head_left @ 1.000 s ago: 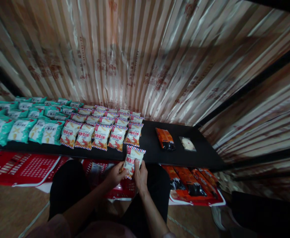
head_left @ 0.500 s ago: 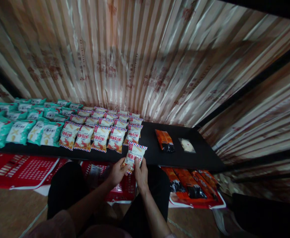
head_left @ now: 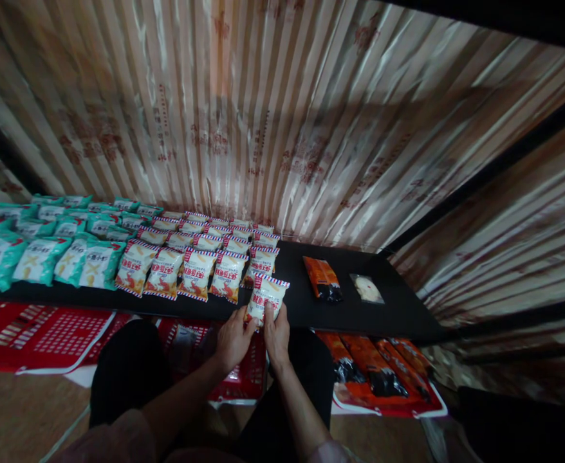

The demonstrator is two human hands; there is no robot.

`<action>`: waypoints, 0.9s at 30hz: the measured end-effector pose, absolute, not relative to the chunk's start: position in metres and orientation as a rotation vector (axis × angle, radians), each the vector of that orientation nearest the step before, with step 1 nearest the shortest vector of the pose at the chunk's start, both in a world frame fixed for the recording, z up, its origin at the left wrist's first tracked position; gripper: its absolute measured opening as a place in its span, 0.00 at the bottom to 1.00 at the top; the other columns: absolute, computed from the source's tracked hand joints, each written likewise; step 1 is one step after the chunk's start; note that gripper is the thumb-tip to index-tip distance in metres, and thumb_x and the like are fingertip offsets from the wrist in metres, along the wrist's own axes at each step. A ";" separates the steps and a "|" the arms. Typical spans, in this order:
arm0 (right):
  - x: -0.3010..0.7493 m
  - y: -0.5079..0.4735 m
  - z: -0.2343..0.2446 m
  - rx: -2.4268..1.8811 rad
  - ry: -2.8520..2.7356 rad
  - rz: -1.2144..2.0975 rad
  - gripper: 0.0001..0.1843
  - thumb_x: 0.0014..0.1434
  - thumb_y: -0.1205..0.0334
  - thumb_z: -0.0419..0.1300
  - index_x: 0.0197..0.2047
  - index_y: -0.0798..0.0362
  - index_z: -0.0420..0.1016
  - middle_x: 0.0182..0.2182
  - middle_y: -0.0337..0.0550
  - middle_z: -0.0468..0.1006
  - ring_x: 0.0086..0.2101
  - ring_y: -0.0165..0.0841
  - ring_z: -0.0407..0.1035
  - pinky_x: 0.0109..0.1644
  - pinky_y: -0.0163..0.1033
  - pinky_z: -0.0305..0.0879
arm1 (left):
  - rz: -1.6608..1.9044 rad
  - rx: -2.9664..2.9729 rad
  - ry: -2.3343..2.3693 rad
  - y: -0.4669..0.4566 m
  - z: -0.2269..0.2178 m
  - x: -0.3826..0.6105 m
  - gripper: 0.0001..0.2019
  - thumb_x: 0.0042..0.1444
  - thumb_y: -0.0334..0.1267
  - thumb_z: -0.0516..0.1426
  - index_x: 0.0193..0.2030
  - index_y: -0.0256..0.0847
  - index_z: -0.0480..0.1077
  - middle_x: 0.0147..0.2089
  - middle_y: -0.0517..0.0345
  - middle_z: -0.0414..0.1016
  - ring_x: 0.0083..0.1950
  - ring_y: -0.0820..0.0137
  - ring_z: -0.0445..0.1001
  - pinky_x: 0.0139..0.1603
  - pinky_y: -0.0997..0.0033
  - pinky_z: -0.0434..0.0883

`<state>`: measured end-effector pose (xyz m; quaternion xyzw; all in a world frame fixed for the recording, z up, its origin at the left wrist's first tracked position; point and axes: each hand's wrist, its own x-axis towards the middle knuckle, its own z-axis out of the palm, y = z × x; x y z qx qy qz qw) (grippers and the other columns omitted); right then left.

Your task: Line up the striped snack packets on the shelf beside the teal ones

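Both my hands grip one white and orange snack packet (head_left: 267, 297) with a red and blue striped top edge, at the front edge of the black shelf (head_left: 354, 308). My left hand (head_left: 234, 337) pinches its lower left corner. My right hand (head_left: 275, 334) clasps its lower right. The packet sits just right of the front row of several matching packets (head_left: 195, 273) lined up on the shelf.
Teal snack packets (head_left: 41, 257) fill the shelf's left part. An orange and black packet (head_left: 323, 279) and a small clear packet (head_left: 367, 289) lie to the right. Red baskets (head_left: 41, 328) sit below, one holding orange packets (head_left: 374, 370). A striped foil sheet backs the shelf.
My hands have lifted the packet up and forward from over the red basket to the shelf's front edge, beside the row's right end.
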<state>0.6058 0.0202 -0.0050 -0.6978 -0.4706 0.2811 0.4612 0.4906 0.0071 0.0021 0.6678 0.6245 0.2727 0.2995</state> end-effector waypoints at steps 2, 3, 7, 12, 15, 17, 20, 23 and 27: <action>0.606 0.022 -0.004 -1.723 -1.168 0.685 0.30 0.57 0.41 0.45 0.51 0.57 0.65 0.38 0.53 0.78 0.35 0.40 0.72 0.36 0.39 0.63 | 0.655 1.844 1.737 0.007 0.005 0.492 0.19 0.61 0.43 0.46 0.55 0.36 0.63 0.48 0.47 0.73 0.47 0.63 0.73 0.47 0.66 0.69; 0.606 0.023 -0.003 -1.723 -1.172 0.680 0.30 0.57 0.41 0.45 0.51 0.57 0.65 0.38 0.53 0.78 0.35 0.40 0.72 0.36 0.39 0.63 | 0.644 1.882 1.767 0.008 0.005 0.493 0.19 0.61 0.43 0.46 0.54 0.35 0.64 0.47 0.47 0.73 0.48 0.63 0.72 0.48 0.65 0.69; 0.607 0.030 0.000 -1.717 -1.176 0.641 0.29 0.57 0.42 0.45 0.50 0.57 0.66 0.38 0.53 0.78 0.34 0.39 0.72 0.36 0.39 0.63 | 0.756 2.012 1.814 0.009 0.000 0.495 0.19 0.61 0.41 0.46 0.54 0.33 0.64 0.50 0.46 0.72 0.52 0.61 0.68 0.54 0.61 0.67; 0.610 0.043 0.000 -1.754 -1.161 0.596 0.31 0.57 0.40 0.45 0.51 0.57 0.65 0.37 0.53 0.78 0.35 0.41 0.72 0.36 0.39 0.63 | 0.931 2.182 1.708 0.004 -0.016 0.498 0.23 0.58 0.34 0.46 0.60 0.29 0.56 0.59 0.42 0.64 0.61 0.60 0.61 0.60 0.57 0.62; 0.611 0.050 -0.002 -1.782 -1.177 0.608 0.33 0.56 0.39 0.44 0.53 0.57 0.64 0.38 0.53 0.77 0.36 0.41 0.72 0.37 0.40 0.63 | 0.953 2.284 1.608 -0.001 -0.023 0.500 0.25 0.57 0.30 0.45 0.63 0.29 0.52 0.64 0.42 0.56 0.66 0.61 0.53 0.63 0.57 0.59; 0.611 0.054 -0.003 -1.775 -1.185 0.622 0.33 0.56 0.39 0.44 0.54 0.56 0.62 0.39 0.53 0.77 0.36 0.41 0.72 0.39 0.41 0.63 | 0.928 2.322 1.569 -0.003 -0.025 0.501 0.26 0.57 0.29 0.45 0.64 0.29 0.51 0.66 0.42 0.52 0.68 0.61 0.47 0.64 0.57 0.58; 0.611 0.058 -0.007 -1.766 -1.194 0.627 0.33 0.56 0.39 0.44 0.54 0.56 0.62 0.40 0.52 0.76 0.37 0.41 0.71 0.40 0.41 0.63 | 0.889 2.337 1.548 -0.002 -0.028 0.502 0.27 0.55 0.28 0.45 0.64 0.29 0.50 0.67 0.41 0.48 0.69 0.61 0.44 0.64 0.57 0.58; 0.611 0.061 -0.011 -1.753 -1.210 0.620 0.32 0.56 0.40 0.45 0.54 0.56 0.63 0.40 0.52 0.75 0.38 0.41 0.70 0.41 0.42 0.63 | 0.882 2.340 1.544 -0.001 -0.031 0.502 0.27 0.55 0.28 0.46 0.64 0.28 0.51 0.68 0.40 0.48 0.69 0.61 0.43 0.64 0.57 0.58; 0.609 0.066 -0.012 -1.664 -1.278 0.507 0.31 0.57 0.41 0.45 0.50 0.58 0.67 0.42 0.54 0.72 0.43 0.41 0.66 0.47 0.44 0.61 | 0.891 2.330 1.546 0.000 -0.033 0.501 0.27 0.54 0.26 0.46 0.62 0.29 0.53 0.68 0.40 0.47 0.69 0.60 0.43 0.63 0.55 0.59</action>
